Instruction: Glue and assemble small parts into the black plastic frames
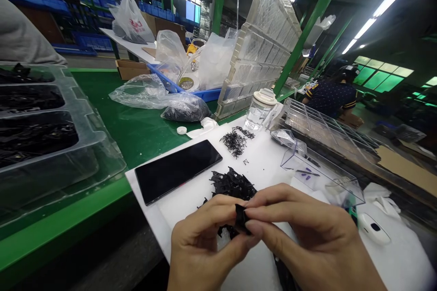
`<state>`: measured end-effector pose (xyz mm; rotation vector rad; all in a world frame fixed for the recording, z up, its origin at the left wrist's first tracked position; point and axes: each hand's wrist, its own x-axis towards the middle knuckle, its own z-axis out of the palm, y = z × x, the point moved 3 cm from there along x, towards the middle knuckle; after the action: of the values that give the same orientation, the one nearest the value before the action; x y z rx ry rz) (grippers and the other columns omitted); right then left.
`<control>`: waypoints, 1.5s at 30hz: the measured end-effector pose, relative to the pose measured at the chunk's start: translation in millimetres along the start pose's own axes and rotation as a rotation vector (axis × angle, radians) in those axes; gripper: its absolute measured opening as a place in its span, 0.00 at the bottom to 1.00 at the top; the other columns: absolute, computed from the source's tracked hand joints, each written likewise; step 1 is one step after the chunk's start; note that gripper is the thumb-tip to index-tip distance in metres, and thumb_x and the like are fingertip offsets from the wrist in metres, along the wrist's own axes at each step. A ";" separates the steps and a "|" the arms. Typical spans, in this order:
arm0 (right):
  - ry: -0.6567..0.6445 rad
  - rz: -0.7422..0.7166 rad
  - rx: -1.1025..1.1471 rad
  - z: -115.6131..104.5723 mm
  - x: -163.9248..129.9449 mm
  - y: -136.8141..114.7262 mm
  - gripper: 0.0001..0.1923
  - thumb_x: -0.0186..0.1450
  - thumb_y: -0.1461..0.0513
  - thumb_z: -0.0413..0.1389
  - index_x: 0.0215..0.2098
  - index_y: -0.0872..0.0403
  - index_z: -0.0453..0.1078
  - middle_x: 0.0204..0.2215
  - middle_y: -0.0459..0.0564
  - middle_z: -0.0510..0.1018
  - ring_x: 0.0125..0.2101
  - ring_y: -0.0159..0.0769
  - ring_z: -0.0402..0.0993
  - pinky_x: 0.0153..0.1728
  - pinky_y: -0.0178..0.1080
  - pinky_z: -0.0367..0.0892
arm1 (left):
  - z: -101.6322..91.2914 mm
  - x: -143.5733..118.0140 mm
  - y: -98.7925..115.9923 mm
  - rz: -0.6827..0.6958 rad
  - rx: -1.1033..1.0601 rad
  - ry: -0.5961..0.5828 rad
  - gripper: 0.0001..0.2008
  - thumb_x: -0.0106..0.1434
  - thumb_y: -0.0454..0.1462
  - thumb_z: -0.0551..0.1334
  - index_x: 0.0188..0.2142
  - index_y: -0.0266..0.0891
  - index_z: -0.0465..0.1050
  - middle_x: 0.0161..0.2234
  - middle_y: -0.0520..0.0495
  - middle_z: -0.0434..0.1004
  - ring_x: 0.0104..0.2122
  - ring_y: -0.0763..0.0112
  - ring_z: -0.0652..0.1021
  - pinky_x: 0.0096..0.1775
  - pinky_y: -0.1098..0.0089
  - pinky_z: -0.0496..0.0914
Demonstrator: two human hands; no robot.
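My left hand [201, 248] and my right hand [307, 236] meet over the white board [269, 163], both pinching one small black plastic part [241, 219] between fingertips. Just beyond them lies a heap of similar black parts [232, 184]. Farther back sits a loose pile of thin black wire springs [235, 141], with one stray spring [246, 162] beside it.
A black phone [177, 170] lies on the board's left. A clear tray of black parts [41, 132] stands far left on the green table [136, 127]. A clear box [317, 175], a jar [259, 107], stacked clear trays [266, 41], plastic bags and a white mouse-like device [375, 227] surround the board. Another person [332, 95] sits at the back right.
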<state>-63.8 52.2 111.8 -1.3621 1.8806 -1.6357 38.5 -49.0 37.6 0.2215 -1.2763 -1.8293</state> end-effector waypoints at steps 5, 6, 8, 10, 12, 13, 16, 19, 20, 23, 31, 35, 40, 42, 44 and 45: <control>0.025 0.058 0.099 -0.7 2.2 4.3 0.11 0.59 0.69 0.68 0.33 0.46 0.86 0.34 0.48 0.85 0.36 0.34 0.84 0.38 0.29 0.79 | 0.7 -0.7 0.5 -0.025 0.003 -0.017 0.13 0.56 0.27 0.75 0.34 0.50 0.86 0.35 0.51 0.86 0.34 0.69 0.83 0.36 0.74 0.78; 0.018 0.080 0.115 -0.9 2.8 4.8 0.10 0.59 0.69 0.69 0.32 0.46 0.86 0.33 0.48 0.85 0.35 0.33 0.84 0.37 0.28 0.78 | 0.6 -1.1 0.2 -0.033 0.018 -0.022 0.12 0.56 0.27 0.75 0.33 0.48 0.86 0.35 0.50 0.86 0.34 0.68 0.83 0.36 0.73 0.79; 0.000 0.120 0.131 -1.4 3.5 5.3 0.08 0.59 0.68 0.69 0.31 0.47 0.85 0.33 0.47 0.84 0.34 0.32 0.83 0.36 0.27 0.77 | 0.6 -1.6 -0.1 -0.039 0.039 -0.033 0.11 0.55 0.26 0.75 0.32 0.45 0.86 0.34 0.49 0.85 0.34 0.68 0.83 0.37 0.73 0.79; -0.015 0.127 0.121 -2.0 3.4 4.9 0.08 0.60 0.68 0.69 0.31 0.47 0.85 0.33 0.47 0.83 0.34 0.32 0.83 0.36 0.27 0.77 | 1.0 -1.1 0.6 -0.026 0.033 -0.035 0.13 0.53 0.25 0.76 0.31 0.45 0.86 0.34 0.48 0.86 0.34 0.67 0.83 0.36 0.74 0.79; -0.017 0.111 0.104 -2.4 2.7 4.2 0.08 0.61 0.68 0.68 0.31 0.48 0.85 0.33 0.47 0.83 0.34 0.32 0.83 0.37 0.27 0.76 | 1.7 0.1 2.1 -0.006 0.022 -0.025 0.14 0.52 0.24 0.76 0.32 0.45 0.86 0.33 0.48 0.86 0.33 0.67 0.84 0.35 0.74 0.79; -0.015 0.100 0.095 -2.4 2.3 3.9 0.08 0.61 0.68 0.68 0.31 0.47 0.85 0.33 0.47 0.83 0.35 0.32 0.83 0.37 0.28 0.76 | 2.2 0.9 2.9 -0.002 0.023 -0.021 0.14 0.52 0.24 0.76 0.32 0.45 0.87 0.33 0.48 0.86 0.33 0.67 0.84 0.35 0.74 0.79; -0.006 0.069 0.059 -2.4 1.6 3.4 0.09 0.61 0.68 0.68 0.32 0.47 0.85 0.34 0.46 0.82 0.35 0.30 0.82 0.39 0.27 0.76 | 3.8 2.6 4.8 0.000 0.031 -0.015 0.15 0.52 0.24 0.76 0.33 0.47 0.87 0.34 0.49 0.87 0.34 0.67 0.84 0.37 0.74 0.80; -0.015 0.041 0.020 -2.2 2.0 2.6 0.10 0.62 0.69 0.67 0.33 0.46 0.84 0.34 0.45 0.82 0.36 0.30 0.82 0.39 0.27 0.75 | 4.5 2.7 6.4 0.044 0.036 -0.001 0.17 0.51 0.22 0.75 0.33 0.48 0.87 0.34 0.50 0.87 0.33 0.69 0.84 0.37 0.76 0.80; -0.019 0.032 0.006 -2.2 2.2 2.3 0.10 0.62 0.69 0.66 0.33 0.46 0.84 0.34 0.45 0.82 0.36 0.30 0.82 0.39 0.28 0.75 | 4.3 2.0 6.5 0.066 0.040 0.010 0.18 0.51 0.22 0.75 0.33 0.48 0.87 0.34 0.50 0.87 0.34 0.69 0.84 0.37 0.76 0.79; -0.018 -0.033 -0.058 -2.2 2.4 0.3 0.09 0.63 0.69 0.65 0.33 0.48 0.84 0.34 0.46 0.81 0.35 0.32 0.82 0.37 0.29 0.76 | 3.1 -2.4 4.5 0.110 0.077 0.043 0.18 0.53 0.22 0.74 0.36 0.49 0.87 0.36 0.51 0.88 0.37 0.69 0.85 0.40 0.76 0.79; -0.070 -0.149 -0.144 -5.1 0.1 -3.4 0.08 0.65 0.70 0.65 0.36 0.50 0.83 0.34 0.48 0.80 0.35 0.32 0.81 0.34 0.29 0.76 | 1.6 -14.1 0.6 0.272 0.192 0.041 0.23 0.58 0.22 0.73 0.47 0.48 0.84 0.44 0.48 0.86 0.43 0.65 0.85 0.45 0.70 0.80; -0.077 -0.141 -0.173 -8.6 -1.7 -3.2 0.07 0.66 0.68 0.65 0.37 0.49 0.83 0.35 0.48 0.80 0.36 0.33 0.81 0.35 0.30 0.76 | 2.7 -12.0 0.9 0.288 0.192 0.021 0.22 0.57 0.22 0.73 0.46 0.47 0.84 0.44 0.48 0.86 0.42 0.65 0.85 0.44 0.71 0.80; -0.102 -0.136 -0.188 -9.6 -1.1 -2.5 0.09 0.66 0.68 0.65 0.38 0.47 0.83 0.35 0.47 0.80 0.36 0.32 0.80 0.35 0.30 0.75 | 2.3 -9.5 1.2 0.252 0.189 0.005 0.20 0.58 0.24 0.74 0.44 0.49 0.84 0.42 0.50 0.86 0.41 0.68 0.85 0.45 0.75 0.80; -0.096 -0.145 -0.198 -9.2 -1.0 -2.8 0.09 0.67 0.68 0.64 0.37 0.48 0.83 0.35 0.47 0.80 0.36 0.32 0.80 0.35 0.30 0.75 | 2.2 -9.5 0.9 0.242 0.190 0.002 0.20 0.58 0.24 0.74 0.45 0.50 0.84 0.43 0.52 0.86 0.42 0.69 0.85 0.45 0.75 0.80; -0.084 -0.137 -0.187 -8.0 -1.3 -2.6 0.08 0.67 0.69 0.64 0.36 0.49 0.83 0.35 0.47 0.80 0.35 0.32 0.80 0.36 0.30 0.75 | 2.2 -9.6 0.6 0.247 0.199 0.009 0.20 0.58 0.24 0.73 0.45 0.50 0.83 0.43 0.52 0.86 0.42 0.69 0.85 0.45 0.75 0.80; -0.080 -0.128 -0.175 -6.8 -1.6 -2.3 0.09 0.67 0.69 0.64 0.36 0.48 0.83 0.35 0.47 0.80 0.36 0.31 0.80 0.36 0.29 0.75 | 2.3 -9.6 0.6 0.256 0.213 0.012 0.20 0.59 0.24 0.73 0.44 0.50 0.83 0.43 0.52 0.86 0.42 0.68 0.84 0.44 0.74 0.80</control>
<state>-67.0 57.8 115.4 -1.6239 1.9650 -1.4773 43.4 -40.5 36.1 0.1753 -1.4223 -1.4755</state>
